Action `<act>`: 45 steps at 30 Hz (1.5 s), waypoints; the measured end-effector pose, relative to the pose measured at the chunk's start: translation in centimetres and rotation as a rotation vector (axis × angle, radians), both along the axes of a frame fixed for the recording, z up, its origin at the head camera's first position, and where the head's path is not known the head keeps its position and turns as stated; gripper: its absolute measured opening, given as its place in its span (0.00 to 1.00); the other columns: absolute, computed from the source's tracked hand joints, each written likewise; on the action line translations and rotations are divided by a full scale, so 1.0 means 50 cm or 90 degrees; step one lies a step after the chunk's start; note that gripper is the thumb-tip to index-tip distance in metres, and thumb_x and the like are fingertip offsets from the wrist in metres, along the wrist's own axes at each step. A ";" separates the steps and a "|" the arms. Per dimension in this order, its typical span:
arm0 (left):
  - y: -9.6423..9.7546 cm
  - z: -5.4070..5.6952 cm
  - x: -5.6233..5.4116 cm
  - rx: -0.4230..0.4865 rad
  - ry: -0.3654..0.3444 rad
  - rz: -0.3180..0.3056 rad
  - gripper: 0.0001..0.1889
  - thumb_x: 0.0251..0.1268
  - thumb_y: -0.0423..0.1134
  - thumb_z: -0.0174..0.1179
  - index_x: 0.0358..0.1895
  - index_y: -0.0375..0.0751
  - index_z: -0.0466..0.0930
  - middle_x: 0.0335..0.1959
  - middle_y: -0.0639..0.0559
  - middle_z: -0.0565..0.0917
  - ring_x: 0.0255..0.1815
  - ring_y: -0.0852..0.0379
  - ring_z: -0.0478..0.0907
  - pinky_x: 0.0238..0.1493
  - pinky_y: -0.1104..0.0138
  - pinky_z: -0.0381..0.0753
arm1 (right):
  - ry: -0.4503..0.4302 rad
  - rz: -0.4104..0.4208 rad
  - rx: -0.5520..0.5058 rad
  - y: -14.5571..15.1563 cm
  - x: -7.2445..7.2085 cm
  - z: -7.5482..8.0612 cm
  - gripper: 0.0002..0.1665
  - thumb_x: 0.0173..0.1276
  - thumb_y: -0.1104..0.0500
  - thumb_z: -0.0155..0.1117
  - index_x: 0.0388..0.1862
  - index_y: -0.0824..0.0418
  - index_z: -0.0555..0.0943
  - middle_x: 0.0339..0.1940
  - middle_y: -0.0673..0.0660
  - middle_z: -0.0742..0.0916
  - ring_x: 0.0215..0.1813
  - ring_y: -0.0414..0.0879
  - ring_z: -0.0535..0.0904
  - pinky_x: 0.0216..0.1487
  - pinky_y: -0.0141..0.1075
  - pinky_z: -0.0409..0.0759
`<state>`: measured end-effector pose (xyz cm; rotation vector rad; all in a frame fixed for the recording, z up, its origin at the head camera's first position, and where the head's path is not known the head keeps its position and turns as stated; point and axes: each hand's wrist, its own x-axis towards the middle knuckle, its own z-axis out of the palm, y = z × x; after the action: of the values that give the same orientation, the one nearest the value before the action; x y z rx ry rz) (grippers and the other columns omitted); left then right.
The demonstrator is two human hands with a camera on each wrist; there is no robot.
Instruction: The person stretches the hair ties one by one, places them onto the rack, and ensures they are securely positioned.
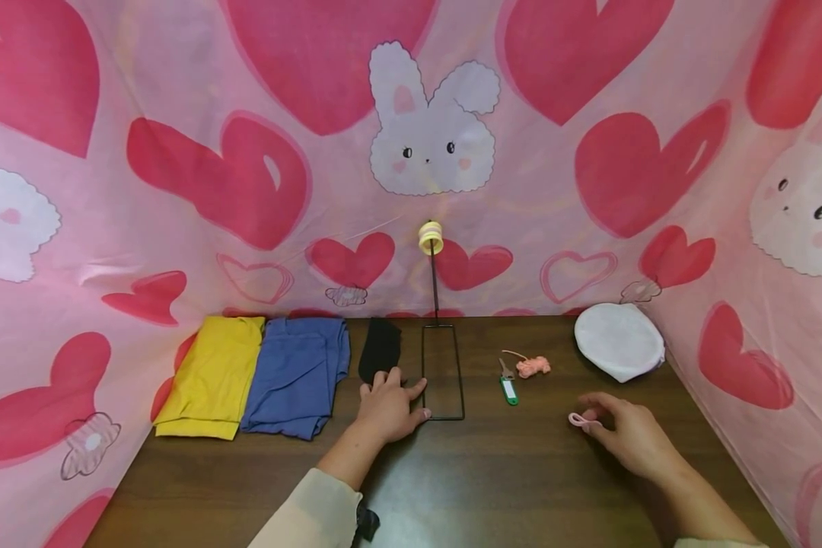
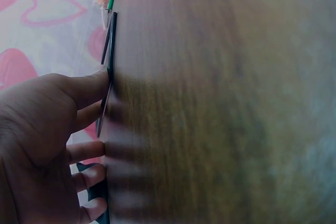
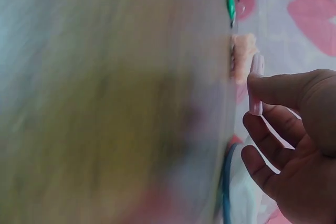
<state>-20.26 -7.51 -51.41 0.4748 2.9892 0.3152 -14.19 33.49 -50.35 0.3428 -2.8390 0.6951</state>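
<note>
My right hand [image 1: 633,438] pinches a small pink hair tie [image 1: 577,419] between thumb and index finger, above the right side of the table. In the right wrist view the hair tie [image 3: 256,65] stands edge-on past the thumb tip, the other fingers loosely bent. Spread out on the table, my left hand [image 1: 386,409] has its thumb and index finger at the left edge of a black wire stand's base [image 1: 462,373]. Its other fingertips reach the lower end of a folded black cloth [image 1: 380,346]. Yellow bands [image 1: 430,237] ring the top of the stand's upright rod.
Folded yellow cloth [image 1: 212,373] and blue cloth [image 1: 294,373] lie on the left. Right of the stand are a key with a green tag [image 1: 509,391] and a peach yarn bundle [image 1: 533,367]. A white round pouch [image 1: 619,340] sits at the back right, near the heart-print curtain [image 1: 541,190].
</note>
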 end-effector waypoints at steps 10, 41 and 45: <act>-0.001 -0.002 0.001 0.001 -0.004 0.003 0.32 0.69 0.65 0.62 0.75 0.65 0.73 0.68 0.44 0.70 0.63 0.42 0.65 0.50 0.46 0.65 | 0.043 0.042 -0.050 -0.064 -0.031 0.021 0.22 0.61 0.65 0.79 0.55 0.60 0.85 0.33 0.41 0.88 0.35 0.35 0.82 0.38 0.39 0.81; 0.000 -0.002 -0.001 0.001 -0.008 0.003 0.33 0.69 0.66 0.61 0.75 0.66 0.73 0.68 0.44 0.69 0.63 0.42 0.65 0.50 0.46 0.65 | 0.276 0.164 -0.171 -0.244 -0.087 0.139 0.20 0.55 0.69 0.82 0.47 0.58 0.88 0.38 0.47 0.91 0.35 0.38 0.86 0.35 0.27 0.80; -0.001 -0.005 -0.001 0.004 -0.007 0.004 0.33 0.69 0.66 0.61 0.75 0.66 0.73 0.68 0.44 0.69 0.63 0.41 0.65 0.49 0.47 0.64 | 0.313 0.179 -0.176 -0.264 -0.092 0.165 0.20 0.54 0.69 0.83 0.46 0.57 0.89 0.38 0.47 0.91 0.36 0.39 0.87 0.36 0.31 0.82</act>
<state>-20.33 -7.55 -51.63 0.4636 2.9802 0.3268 -18.79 20.28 -42.10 0.7562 -2.2210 0.8981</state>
